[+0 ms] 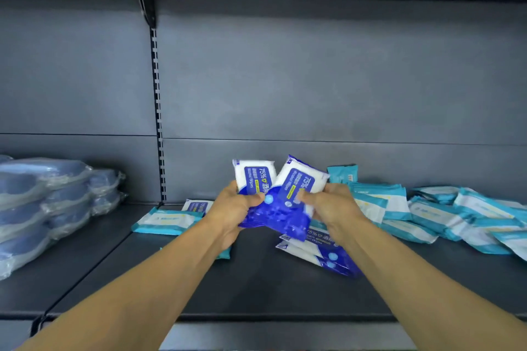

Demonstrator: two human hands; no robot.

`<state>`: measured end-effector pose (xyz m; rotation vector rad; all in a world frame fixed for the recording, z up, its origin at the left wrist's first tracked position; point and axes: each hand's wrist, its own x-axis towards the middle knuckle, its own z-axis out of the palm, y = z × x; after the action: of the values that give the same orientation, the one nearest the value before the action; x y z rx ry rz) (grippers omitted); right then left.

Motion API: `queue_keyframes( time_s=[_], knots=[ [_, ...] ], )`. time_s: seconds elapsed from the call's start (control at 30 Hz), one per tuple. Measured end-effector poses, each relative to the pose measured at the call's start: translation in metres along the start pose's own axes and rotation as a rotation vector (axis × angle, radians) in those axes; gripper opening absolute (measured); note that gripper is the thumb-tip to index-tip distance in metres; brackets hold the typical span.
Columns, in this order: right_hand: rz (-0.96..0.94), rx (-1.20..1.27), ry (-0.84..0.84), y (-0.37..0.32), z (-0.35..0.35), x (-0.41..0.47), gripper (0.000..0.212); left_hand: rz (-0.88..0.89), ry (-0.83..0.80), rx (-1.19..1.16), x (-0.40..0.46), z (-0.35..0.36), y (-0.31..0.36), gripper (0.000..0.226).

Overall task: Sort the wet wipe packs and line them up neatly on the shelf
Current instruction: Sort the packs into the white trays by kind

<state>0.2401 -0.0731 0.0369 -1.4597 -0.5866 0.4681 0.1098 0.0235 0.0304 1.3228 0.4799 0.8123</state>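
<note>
Nearest, shelf front: the dark shelf (256,288) carries no finished row of packs along its front part.
Loose blue packs: two or three blue-and-white packs (316,253) lie overlapped on the shelf, just below the right hand.
Left hand: the left hand (231,208) grips the lower end of an upright blue pack (253,177), fingers curled round it and thumb laid across its face.
Right hand: the right hand (330,205) pinches a second blue pack (299,182), tilted so that it crosses the first; thumb on the front, fingers wrapped behind.
Held packs: both are raised off the shelf, above its middle, and touch one another.
Left teal pack: one teal pack (165,221) lies flat, with another blue pack (198,206) just behind it.
Right teal heap: many teal packs (445,214) lie jumbled and overlapping.
Far left: wrapped blue bundles (48,202) are stacked in the next bay.
Progress: early, by judgement; the colours are still mixed, with nearly all sorting and lining up left.
</note>
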Motion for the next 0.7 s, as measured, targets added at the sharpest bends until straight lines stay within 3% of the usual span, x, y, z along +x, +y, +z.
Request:
queue_keyframes(
  time_s=[0.07,0.17,0.3,0.4,0.47,0.6,0.7],
  knots=[
    [-0.019,0.045,0.047,-0.008,-0.007,0.000,0.012,-0.034,-0.023,0.001,-0.004,0.001,0.002,0.027],
    [0.043,0.099,-0.006,-0.016,-0.009,-0.003,0.020,-0.083,-0.033,-0.054,-0.010,0.007,0.005,0.025],
    [0.126,0.018,-0.063,-0.008,-0.005,-0.009,0.023,-0.178,-0.050,-0.138,-0.016,0.029,0.002,0.021],
    [0.058,-0.060,-0.045,-0.005,-0.009,-0.009,0.025,-0.207,-0.078,-0.078,-0.016,0.047,-0.001,0.026],
    [0.005,-0.137,-0.016,-0.009,-0.018,-0.008,0.020,-0.185,-0.111,0.097,-0.012,0.054,-0.002,0.032],
    [-0.054,-0.355,-0.046,-0.020,-0.046,-0.001,0.020,-0.010,-0.058,0.754,0.003,0.043,-0.005,0.033],
    [-0.042,-0.624,-0.177,-0.014,-0.055,0.008,0.015,-0.022,-0.057,0.887,0.009,0.031,-0.011,0.026]
  ],
)
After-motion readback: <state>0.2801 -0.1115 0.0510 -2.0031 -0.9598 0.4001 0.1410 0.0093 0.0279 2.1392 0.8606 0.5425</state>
